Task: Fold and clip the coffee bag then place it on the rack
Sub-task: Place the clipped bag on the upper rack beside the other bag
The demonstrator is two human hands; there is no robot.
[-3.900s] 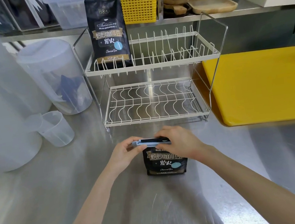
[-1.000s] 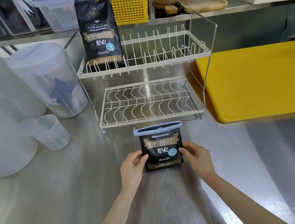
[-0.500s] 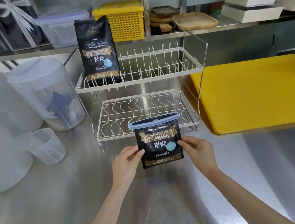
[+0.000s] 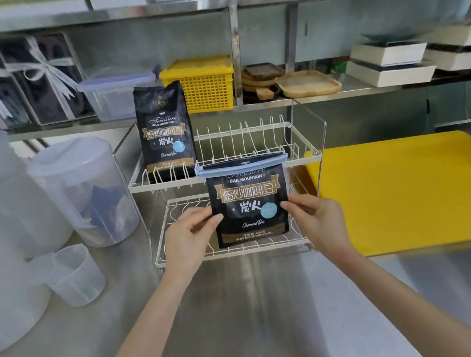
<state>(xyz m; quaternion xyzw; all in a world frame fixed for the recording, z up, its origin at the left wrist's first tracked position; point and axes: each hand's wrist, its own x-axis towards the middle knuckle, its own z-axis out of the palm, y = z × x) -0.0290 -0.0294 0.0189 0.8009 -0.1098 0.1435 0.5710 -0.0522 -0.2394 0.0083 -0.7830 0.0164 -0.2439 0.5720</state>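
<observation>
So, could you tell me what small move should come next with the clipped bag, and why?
Probably carry the clipped bag up and forward onto the rack's top tier, right of the standing bag: both hands hold it in mid-air, clip on.

We see the rack's upper tier (image 4: 255, 158) free right of the second bag (image 4: 165, 133); upright wires line it, and the pitcher (image 4: 81, 191) crowds its left.

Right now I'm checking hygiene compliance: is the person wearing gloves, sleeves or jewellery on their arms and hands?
No. The left hand and right hand are bare, without gloves. Both forearms are uncovered as far as the frame shows, with no sleeves, watch, rings or bracelets visible.
</observation>
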